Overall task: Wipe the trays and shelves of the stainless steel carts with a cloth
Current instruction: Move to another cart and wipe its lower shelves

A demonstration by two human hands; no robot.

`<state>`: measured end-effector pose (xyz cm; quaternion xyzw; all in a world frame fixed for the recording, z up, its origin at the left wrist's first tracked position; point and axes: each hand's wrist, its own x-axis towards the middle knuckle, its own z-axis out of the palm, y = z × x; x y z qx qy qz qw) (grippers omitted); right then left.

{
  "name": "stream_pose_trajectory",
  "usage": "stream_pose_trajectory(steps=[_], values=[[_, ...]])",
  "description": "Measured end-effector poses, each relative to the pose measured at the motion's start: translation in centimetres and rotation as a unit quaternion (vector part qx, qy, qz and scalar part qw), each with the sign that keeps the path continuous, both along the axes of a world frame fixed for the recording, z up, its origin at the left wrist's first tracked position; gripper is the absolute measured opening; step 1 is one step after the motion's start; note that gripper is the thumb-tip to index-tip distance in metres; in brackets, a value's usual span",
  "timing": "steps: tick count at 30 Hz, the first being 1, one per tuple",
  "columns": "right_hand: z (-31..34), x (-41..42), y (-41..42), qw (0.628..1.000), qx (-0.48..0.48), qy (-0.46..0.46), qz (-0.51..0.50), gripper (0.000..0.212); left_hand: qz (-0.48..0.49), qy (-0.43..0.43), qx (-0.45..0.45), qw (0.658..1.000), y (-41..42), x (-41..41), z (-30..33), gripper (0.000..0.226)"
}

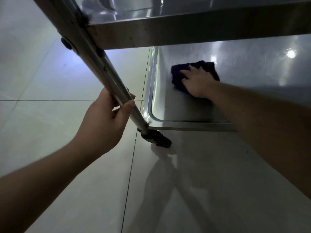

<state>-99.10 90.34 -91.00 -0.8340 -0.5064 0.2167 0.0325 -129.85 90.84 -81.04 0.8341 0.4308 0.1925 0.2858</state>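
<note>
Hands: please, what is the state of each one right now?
Left hand: closed around the cart leg, holding it.
Right hand: open, fingers flat, pressing the dark blue cloth on the bottom tray.

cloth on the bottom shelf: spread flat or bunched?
Bunched. The dark blue cloth sits as a rumpled wad under the right hand, which presses it flat-fingered onto the lower shelf.

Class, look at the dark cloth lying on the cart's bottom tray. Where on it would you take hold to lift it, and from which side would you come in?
Pinch the cloth at its far-left corner, which sticks out beyond the fingers of the right hand lying flat on it. Come from the open front, under the upper shelf, which blocks a reach from above. The cloth lies flat on the tray, so a free edge probably lifts easiest.
</note>
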Motion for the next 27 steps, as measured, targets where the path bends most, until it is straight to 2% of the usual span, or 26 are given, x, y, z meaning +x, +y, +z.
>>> stream_pose_trajectory(steps=[2,6,12,16,19,23,25,27], values=[[-0.2,-2.8,-0.8,0.997,0.001,0.007,0.078,0.061,0.003,0.001,0.004,1.0,-0.1,0.0,0.0,0.027],[-0.5,-4.4,-6.0,0.99,0.022,0.048,0.134,0.052,0.004,0.013,0.012,1.0,-0.3,0.1,0.0,0.031],[-0.3,1.6,-14.0,0.995,0.005,0.035,0.093,0.053,0.005,0.052,0.025,0.998,-0.6,0.3,0.6,0.04],[-0.8,7.1,-19.8,1.0,0.008,0.003,-0.028,0.053,0.018,0.074,0.028,0.997,-1.1,0.4,1.1,0.042],[-1.6,9.3,-22.9,0.993,0.031,-0.022,-0.113,0.057,0.018,0.141,0.039,0.989,-1.4,0.5,1.9,0.048],[-1.3,9.2,-23.1,0.99,0.041,-0.017,-0.135,0.054,0.017,0.264,0.028,0.964,-1.9,0.6,2.5,0.055],[-1.1,8.6,-23.2,0.99,0.05,-0.027,-0.132,0.054,-0.002,0.363,0.014,0.932,-2.1,0.7,2.1,0.062],[-1.1,8.5,-23.5,0.989,0.056,-0.028,-0.131,0.054,-0.026,0.465,-0.001,0.885,-2.5,1.0,1.7,0.069]])
